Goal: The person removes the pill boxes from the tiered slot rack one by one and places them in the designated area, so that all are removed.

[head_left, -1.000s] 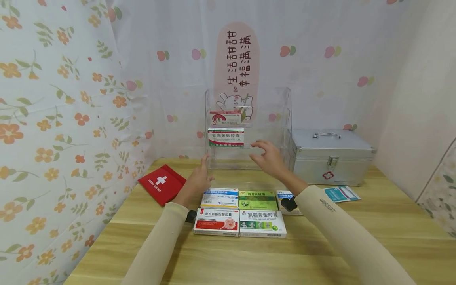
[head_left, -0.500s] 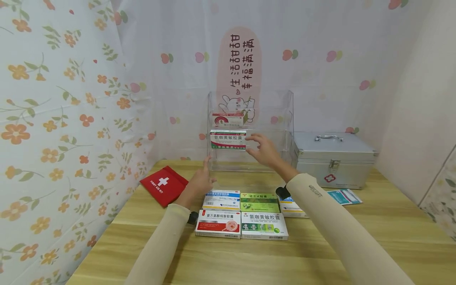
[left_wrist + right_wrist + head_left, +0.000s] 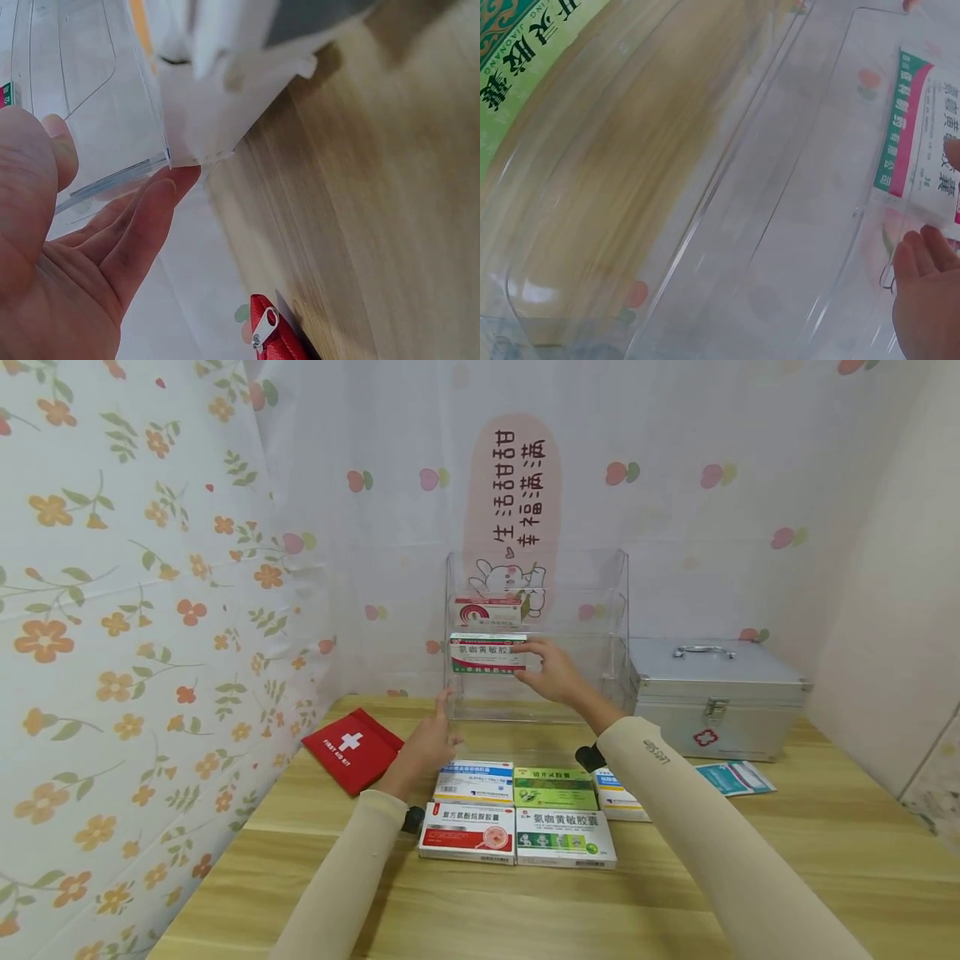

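Note:
A clear acrylic tiered rack (image 3: pixel 570 693) stands at the back of the table. On its middle tier, at the left, sits a white, red and green medicine box (image 3: pixel 480 658). My right hand (image 3: pixel 558 675) is at that box's right end. In the right wrist view one fingertip of the hand (image 3: pixel 930 300) overlaps the front of the box (image 3: pixel 922 142), the others lying beside its end. My left hand (image 3: pixel 429 743) is at the rack's lower left side. In the left wrist view its fairly straight fingers (image 3: pixel 142 232) touch the rack's edge, thumb apart.
Another medicine box (image 3: pixel 487 612) sits on the tier above. Several boxes, among them a green one (image 3: pixel 555 787) and a red-white one (image 3: pixel 467 831), lie before the rack. A red first-aid pouch (image 3: pixel 352 747) is left, a silver case (image 3: pixel 712 710) and teal packet (image 3: pixel 738 778) right.
My right hand has moved left, from beside the box to its right end. My left hand stays at the rack's left side. The view has shifted slightly.

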### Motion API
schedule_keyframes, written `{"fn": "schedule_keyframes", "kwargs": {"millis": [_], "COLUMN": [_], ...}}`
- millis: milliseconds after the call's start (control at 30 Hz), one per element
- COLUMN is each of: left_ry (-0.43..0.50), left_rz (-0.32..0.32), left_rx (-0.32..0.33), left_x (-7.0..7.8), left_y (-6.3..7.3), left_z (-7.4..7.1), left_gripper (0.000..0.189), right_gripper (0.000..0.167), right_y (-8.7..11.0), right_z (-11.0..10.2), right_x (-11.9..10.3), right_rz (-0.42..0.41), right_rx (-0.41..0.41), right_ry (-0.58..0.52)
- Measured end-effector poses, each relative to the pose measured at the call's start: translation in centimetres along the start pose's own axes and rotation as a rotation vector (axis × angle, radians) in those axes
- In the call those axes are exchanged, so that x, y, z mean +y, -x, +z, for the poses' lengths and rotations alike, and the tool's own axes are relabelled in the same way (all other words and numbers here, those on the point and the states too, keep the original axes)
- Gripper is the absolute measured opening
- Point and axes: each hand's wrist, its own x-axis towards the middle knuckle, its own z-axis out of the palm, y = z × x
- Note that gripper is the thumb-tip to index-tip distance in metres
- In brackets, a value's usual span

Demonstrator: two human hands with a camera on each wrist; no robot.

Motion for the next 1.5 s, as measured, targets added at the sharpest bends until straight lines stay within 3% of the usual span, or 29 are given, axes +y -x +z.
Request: {"fn": "schedule_keyframes", "kwargs": {"millis": [267, 600, 833, 1100, 1500], "left_ry": [-0.006, 0.002, -0.009, 0.011, 0.009], "left_rz": [0.027, -0.011, 0.002, -0.003, 0.013], "left_rx": [0.011, 0.010, 0.012, 0.017, 0.032], "left_x": [0.3, 0.0, -0.1, 0.3, 0.1], "left_y": [0.0, -0.1, 0.1, 0.3, 0.3], "left_z": [-0.1, 0.2, 0.2, 0.0, 0.2], "left_gripper": [0.090, 0.094, 0.092, 0.090, 0.089], "right_gripper": [0.041, 0.038, 0.035, 0.028, 0.034], "right_y": [-0.4, -1.0, -0.8, -0.2, 2.1], "right_z": [0.0, 0.1, -0.3, -1.4, -2.5], "right_x": [-0.1, -0.5, -0.7, -1.1, -0.8], "right_rz": [0.013, -0.006, -0.014, -0.096, -0.105], "right_rx": [0.021, -0.007, 0.087, 0.213, 0.239], "right_ry": [-0.044, -0.043, -0.132, -0.113, -0.157]}}
